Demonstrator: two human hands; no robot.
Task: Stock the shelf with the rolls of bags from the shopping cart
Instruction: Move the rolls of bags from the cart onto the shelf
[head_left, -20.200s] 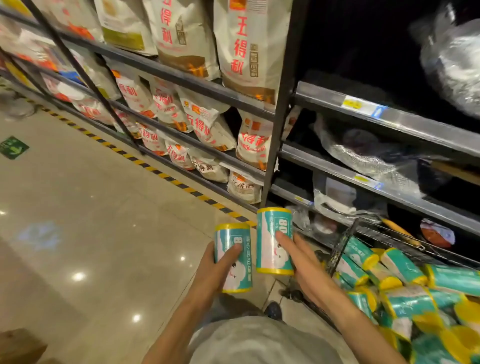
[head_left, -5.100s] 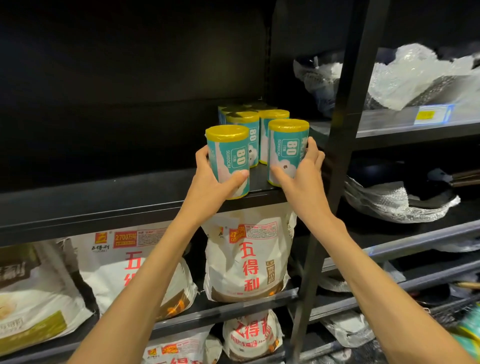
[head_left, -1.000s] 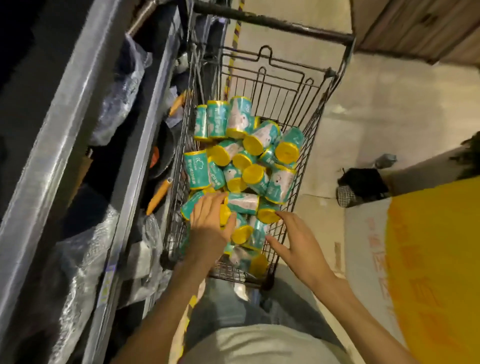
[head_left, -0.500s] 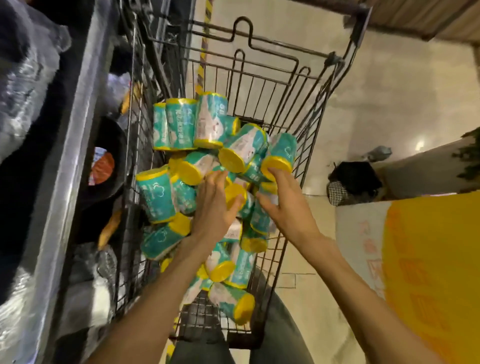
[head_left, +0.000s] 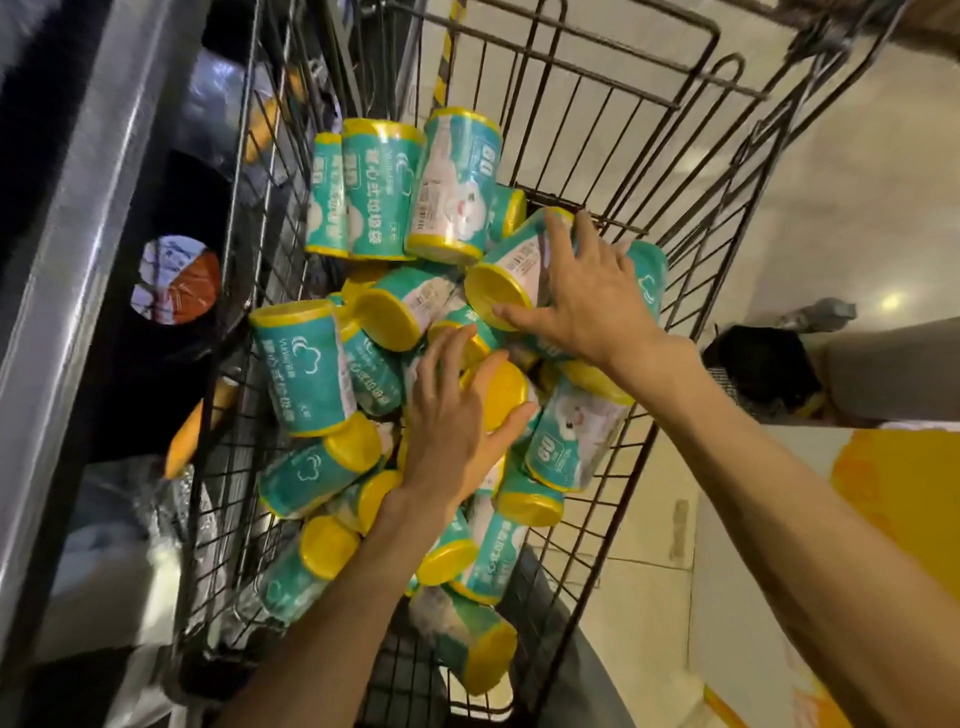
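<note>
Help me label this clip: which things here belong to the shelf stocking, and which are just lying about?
Job: rolls of bags; shopping cart; left hand; right hand; shelf.
Lying about: black bag on the floor; yellow-and-white sack.

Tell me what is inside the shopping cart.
The shopping cart holds a loose pile of teal rolls of bags with yellow ends. The left hand and right hand each grasp one. The pile hides the cart's bottom.

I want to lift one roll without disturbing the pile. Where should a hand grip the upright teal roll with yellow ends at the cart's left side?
Grip the upright teal roll with yellow ends around its middle, coming from above: its round side is exposed.
</note>
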